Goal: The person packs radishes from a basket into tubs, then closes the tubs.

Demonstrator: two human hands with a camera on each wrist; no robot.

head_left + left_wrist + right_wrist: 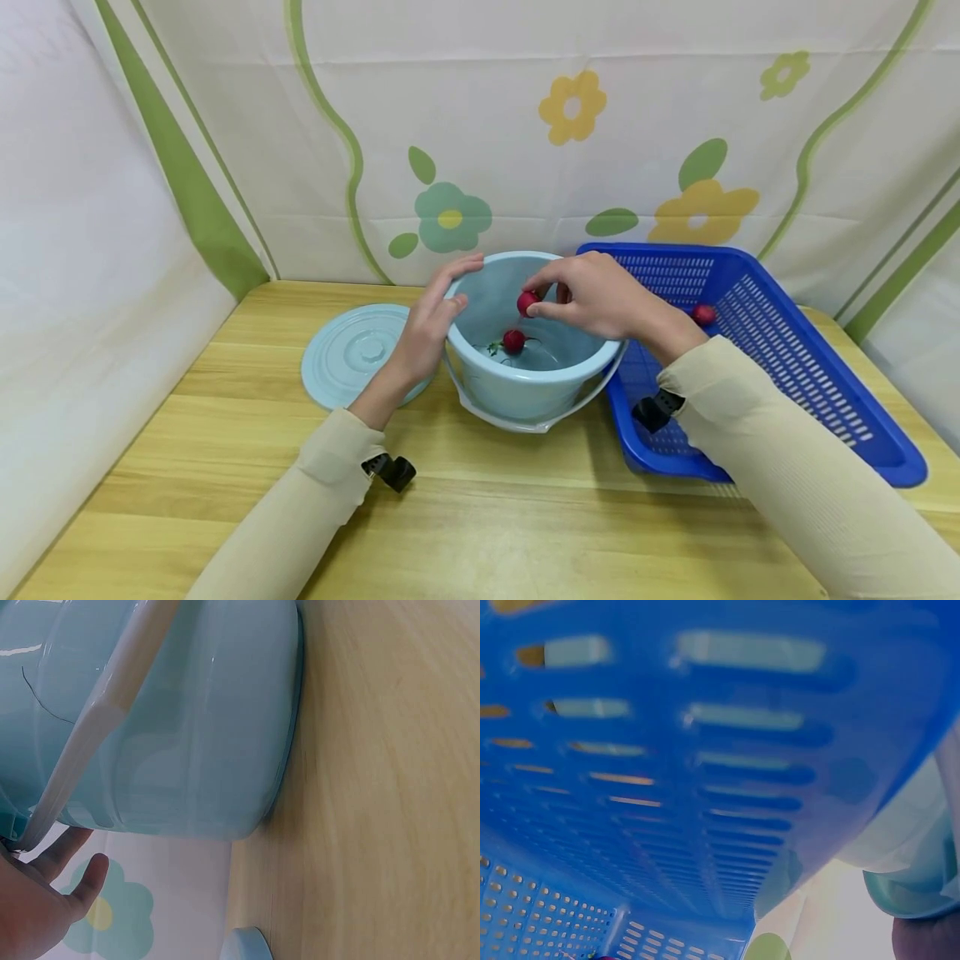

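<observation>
Over bucket [525, 392]: right grip [600, 296] pinching radish [527, 302]; left grip [431, 321] spread against rim.

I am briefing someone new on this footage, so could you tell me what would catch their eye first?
Most striking is the right hand pinching a red radish over the light blue bucket at the table's centre, where another radish lies inside. The left hand rests against the bucket's left rim, with the lid flat beside it. A blue basket on the right holds one more radish.
</observation>
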